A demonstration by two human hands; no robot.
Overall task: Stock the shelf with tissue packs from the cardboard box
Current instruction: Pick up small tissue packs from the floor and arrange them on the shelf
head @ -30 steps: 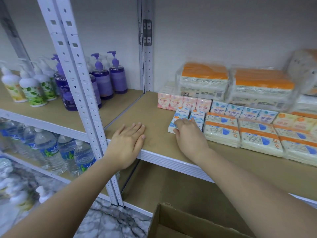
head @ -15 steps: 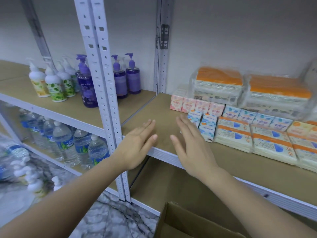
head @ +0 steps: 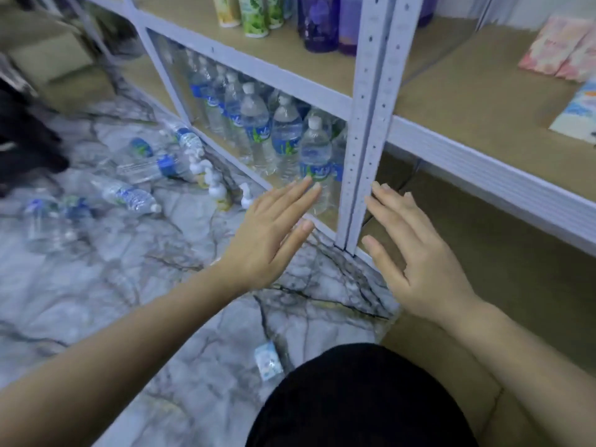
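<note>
Left hand point(head: 267, 240): fingers straight and spread slightly, palm down, holding nothing, held in the air over the floor in front of the lower bottle shelf. Right hand point(head: 419, 256): fingers likewise straight and a little fanned, holding nothing, held just right of the upright post point(head: 371, 117), a pale grey metal strip pierced with rows of small holes. Shelf point(head: 477, 91): flat tan fibreboard deck with a matte grain, edged by a ribbed pale grey metal beam. Tissue packs on that deck, far right: two soft pink packs point(head: 561, 46) in glossy film, lying side by side and touching, and part of a blue-and-white pack point(head: 577, 114) nearer the front edge, cut off by the frame. One small tissue pack point(head: 268, 361), a blue-and-white rectangular pack, lies alone on the floor close to the person's dark-clothed knee point(head: 361, 398). Cardboard box point(head: 445, 356): plain brown board, smooth, at lower right beneath the right forearm; its contents cannot be seen. Floor point(head: 129, 301): polished grey-white marble pattern with dark veins. Water bottles point(head: 290, 137): clear ribbed plastic with blue labels and white caps, standing upright in rows on the low shelf; several more point(head: 138, 169) lie on their sides on the floor, near some white pump tops point(head: 213, 185). Upper left shelf: bases of green-labelled bottles point(head: 254, 14) and translucent purple bottles point(head: 319, 24).
</note>
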